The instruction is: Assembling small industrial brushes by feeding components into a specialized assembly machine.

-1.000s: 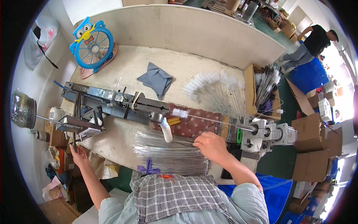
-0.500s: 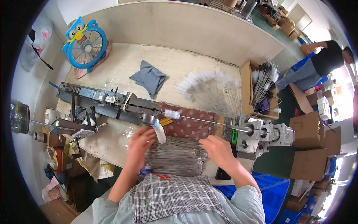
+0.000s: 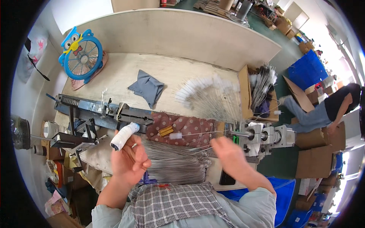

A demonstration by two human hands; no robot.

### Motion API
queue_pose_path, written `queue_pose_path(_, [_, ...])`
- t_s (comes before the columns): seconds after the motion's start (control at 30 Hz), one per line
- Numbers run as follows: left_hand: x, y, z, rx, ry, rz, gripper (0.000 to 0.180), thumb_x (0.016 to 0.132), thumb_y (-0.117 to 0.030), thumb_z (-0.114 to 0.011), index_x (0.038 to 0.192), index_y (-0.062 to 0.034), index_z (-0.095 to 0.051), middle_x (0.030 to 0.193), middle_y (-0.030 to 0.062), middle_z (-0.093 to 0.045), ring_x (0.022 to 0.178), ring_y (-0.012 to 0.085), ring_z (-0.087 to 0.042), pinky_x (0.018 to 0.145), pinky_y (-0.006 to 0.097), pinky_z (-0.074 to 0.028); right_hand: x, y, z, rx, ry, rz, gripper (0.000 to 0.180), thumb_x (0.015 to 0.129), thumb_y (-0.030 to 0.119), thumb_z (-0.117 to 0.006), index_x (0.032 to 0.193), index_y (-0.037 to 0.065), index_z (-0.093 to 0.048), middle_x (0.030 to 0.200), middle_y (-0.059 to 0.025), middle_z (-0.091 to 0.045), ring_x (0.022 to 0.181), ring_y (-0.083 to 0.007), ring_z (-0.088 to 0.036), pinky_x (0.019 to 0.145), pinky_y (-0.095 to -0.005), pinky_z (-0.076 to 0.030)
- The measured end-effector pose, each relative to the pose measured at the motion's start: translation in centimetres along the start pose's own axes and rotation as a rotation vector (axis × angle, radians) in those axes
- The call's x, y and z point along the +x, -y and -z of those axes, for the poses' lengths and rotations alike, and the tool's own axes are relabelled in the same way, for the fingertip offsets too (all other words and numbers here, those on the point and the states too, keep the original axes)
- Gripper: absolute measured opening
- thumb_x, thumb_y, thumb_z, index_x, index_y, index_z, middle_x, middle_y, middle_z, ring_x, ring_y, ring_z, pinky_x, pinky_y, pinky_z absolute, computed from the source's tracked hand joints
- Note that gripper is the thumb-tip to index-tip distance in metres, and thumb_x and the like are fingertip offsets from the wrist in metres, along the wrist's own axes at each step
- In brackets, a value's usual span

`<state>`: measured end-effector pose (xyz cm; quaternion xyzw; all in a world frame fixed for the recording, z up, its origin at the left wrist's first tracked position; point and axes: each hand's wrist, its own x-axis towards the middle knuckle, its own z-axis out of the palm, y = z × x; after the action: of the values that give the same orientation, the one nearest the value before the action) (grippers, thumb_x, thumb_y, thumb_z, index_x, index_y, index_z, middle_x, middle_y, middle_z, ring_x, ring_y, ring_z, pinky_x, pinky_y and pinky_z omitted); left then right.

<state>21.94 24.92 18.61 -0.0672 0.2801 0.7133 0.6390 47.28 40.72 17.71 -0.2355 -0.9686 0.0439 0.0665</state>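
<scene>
My left hand (image 3: 131, 161) has its fingers curled around a white-wrapped lever handle (image 3: 123, 137), at the clamp end of a long metal fixture (image 3: 135, 115). Blurred by motion, my right hand (image 3: 230, 154) is at the right ends of a thick bundle of thin metal wires (image 3: 171, 163). A few wires stick out of the bundle toward its fingers, which look closed on them. A small brush with white bristles (image 3: 175, 135) hangs or lies over the brown dotted cloth (image 3: 197, 129). Its wire stem runs right to the motor spindle (image 3: 245, 134).
White-tipped brushes (image 3: 209, 91) lie fanned out behind the cloth, beside a cardboard box (image 3: 246, 91) of more. A grey rag (image 3: 147, 87), blue owl-shaped fan (image 3: 83, 59), yellow pieces (image 3: 166, 131) and black phone (image 3: 227, 178) are around. Another person (image 3: 336, 106) bends at right.
My left hand swung the handle left, and the brush's white end came out from the clamp and dropped toward the cloth. My right hand moved right, with wires drawn out of the bundle.
</scene>
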Motion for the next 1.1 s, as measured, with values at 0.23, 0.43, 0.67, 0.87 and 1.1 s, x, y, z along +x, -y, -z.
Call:
queue_pose_path(0.23, [2.0, 4.5, -0.7, 0.771, 0.293, 0.119, 0.035, 0.095, -0.032, -0.043, 0.097, -0.0012, -0.061, 0.078, 0.0130, -0.064, 0.054, 0.0216, -0.060, 0.051, 0.034, -0.049, -0.1, -4.9, 5.1, 0.176, -0.430, -0.333, 0.013, 0.078, 0.000, -0.061, 0.091, 0.001, -0.062, 0.085, -0.0111, -0.063, 0.074, -0.0274, -0.061, 0.064, -0.0347, -0.050])
queue_pose_path(0.43, [11.1, 11.9, -4.4, 1.826, 0.417, -0.810, 0.037, 0.086, -0.016, -0.056, 0.120, -0.0058, -0.048, 0.086, 0.0150, -0.062, 0.066, 0.0275, -0.064, 0.057, 0.037, -0.051, 2.4, -4.5, 2.6, 0.328, -0.368, -0.213, 0.013, 0.081, 0.001, -0.062, 0.094, 0.001, -0.062, 0.081, -0.0150, -0.062, 0.073, -0.0323, -0.060, 0.063, -0.0363, -0.049])
queue_pose_path(0.67, [17.5, 11.3, -6.4, 2.464, 0.391, -0.953, 0.012, 0.080, -0.016, -0.059, 0.091, -0.0101, -0.059, 0.085, 0.0088, -0.061, 0.070, 0.0299, -0.062, 0.060, 0.041, -0.050, 2.4, -6.6, -0.2, 0.338, -0.329, -0.229, 0.010, 0.080, 0.015, -0.065, 0.088, 0.010, -0.067, 0.075, -0.0120, -0.063, 0.070, -0.0338, -0.060, 0.062, -0.0395, -0.049])
queue_pose_path(0.87, [12.8, 9.7, -3.3, 2.028, 0.543, -1.138, 0.047, 0.079, -0.025, -0.066, 0.123, -0.0123, -0.055, 0.119, 0.0140, -0.057, 0.077, 0.0294, -0.063, 0.069, 0.035, -0.051, 2.8, -7.1, 1.1, 0.447, -0.071, -0.203, 0.012, 0.074, 0.024, -0.068, 0.078, 0.014, -0.071, 0.072, -0.0021, -0.066, 0.074, -0.0228, -0.057, 0.067, -0.0347, -0.048])
queue_pose_path(1.1, [4.7, 7.2, 3.8, 0.925, -0.087, -0.164, 0.030, 0.092, -0.033, -0.053, 0.102, -0.0074, -0.064, 0.081, 0.0062, -0.065, 0.071, 0.0179, -0.061, 0.063, 0.030, -0.049, 10.9, -0.4, -1.4, 0.614, -0.291, 0.244, 0.012, 0.072, 0.023, -0.070, 0.074, 0.011, -0.070, 0.070, -0.0022, -0.064, 0.071, -0.0238, -0.057, 0.066, -0.0355, -0.048])
